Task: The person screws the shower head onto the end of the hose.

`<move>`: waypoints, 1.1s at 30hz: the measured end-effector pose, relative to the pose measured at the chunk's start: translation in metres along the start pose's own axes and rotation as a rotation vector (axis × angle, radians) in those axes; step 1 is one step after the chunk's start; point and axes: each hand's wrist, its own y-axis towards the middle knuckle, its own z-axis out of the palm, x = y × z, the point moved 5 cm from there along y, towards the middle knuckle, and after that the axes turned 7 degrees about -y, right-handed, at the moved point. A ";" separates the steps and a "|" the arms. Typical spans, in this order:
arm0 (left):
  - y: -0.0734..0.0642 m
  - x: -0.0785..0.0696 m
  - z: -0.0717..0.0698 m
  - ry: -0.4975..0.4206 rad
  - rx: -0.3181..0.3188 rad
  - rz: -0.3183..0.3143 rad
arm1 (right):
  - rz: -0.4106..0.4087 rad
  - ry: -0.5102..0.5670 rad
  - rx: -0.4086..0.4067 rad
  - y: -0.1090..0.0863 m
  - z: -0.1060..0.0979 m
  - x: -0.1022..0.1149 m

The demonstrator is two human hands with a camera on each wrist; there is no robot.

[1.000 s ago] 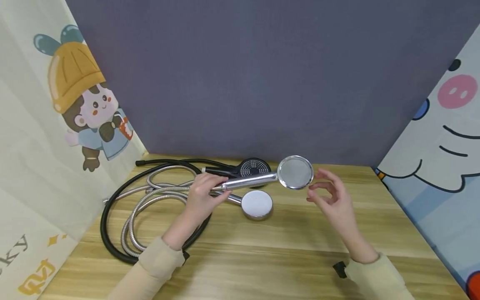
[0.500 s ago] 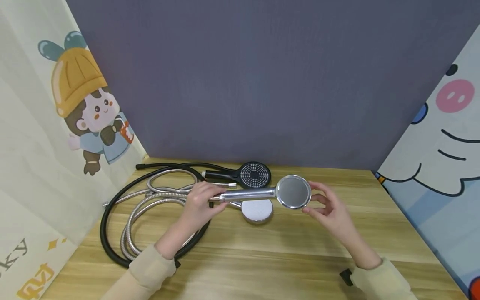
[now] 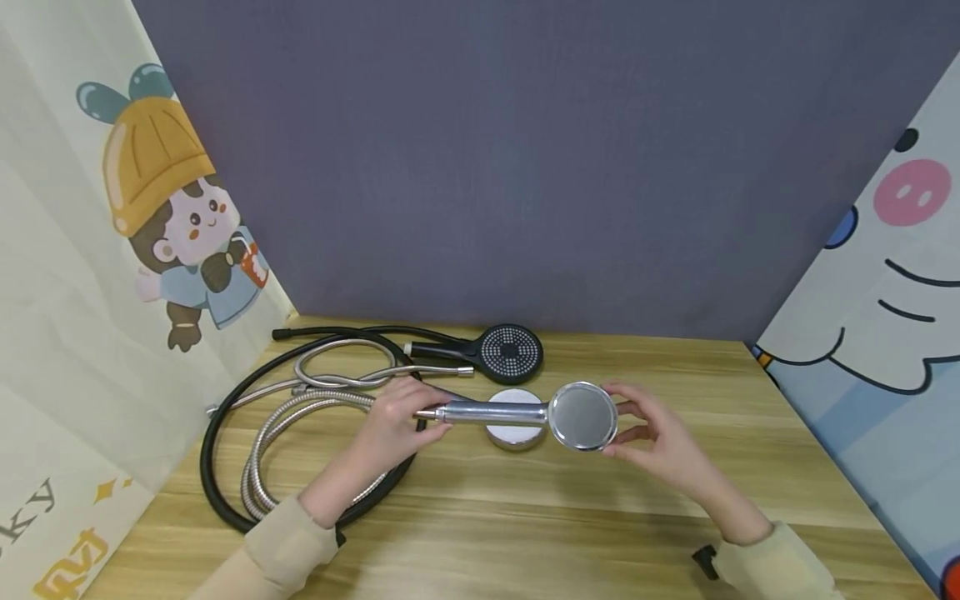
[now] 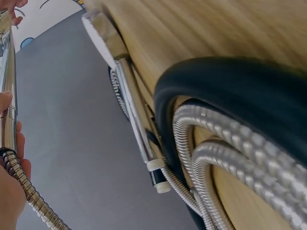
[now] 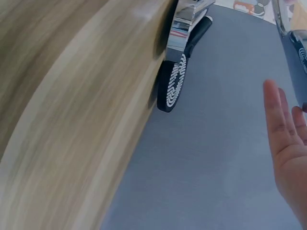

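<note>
In the head view my left hand [image 3: 393, 421] grips the metal shower hose [image 4: 33, 196] at its connector, where it meets the handle of a chrome shower head. That shower head [image 3: 582, 417] is held level above the table, its round grey face toward me. My right hand [image 3: 656, 442] pinches the far rim between thumb and fingers; in the right wrist view its fingers look nearly straight. Beneath lies a second chrome shower head with a white face [image 3: 517, 437], partly covered by the held handle. A black shower head [image 3: 510, 353] rests behind.
A black hose [image 3: 210, 467] and further metal hose [image 3: 251, 475] lie coiled on the wooden table [image 3: 600, 533] at left. A grey panel [image 3: 480, 167] closes off the back. Printed sheets [image 3: 67, 333] stand at both sides.
Both hands and the held shower head have come down and nearer. The right hand has closed from beside the rim onto it, and the shower head now hides the white-faced one's handle.
</note>
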 end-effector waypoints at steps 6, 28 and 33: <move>-0.007 0.000 0.001 0.002 0.057 0.011 | 0.000 0.001 0.088 -0.002 0.009 -0.005; -0.025 0.016 0.014 -0.029 0.261 -0.008 | 0.032 -0.141 0.269 -0.021 0.046 -0.014; -0.024 0.018 0.016 -0.028 0.302 -0.030 | 0.050 -0.175 0.298 -0.022 0.049 -0.020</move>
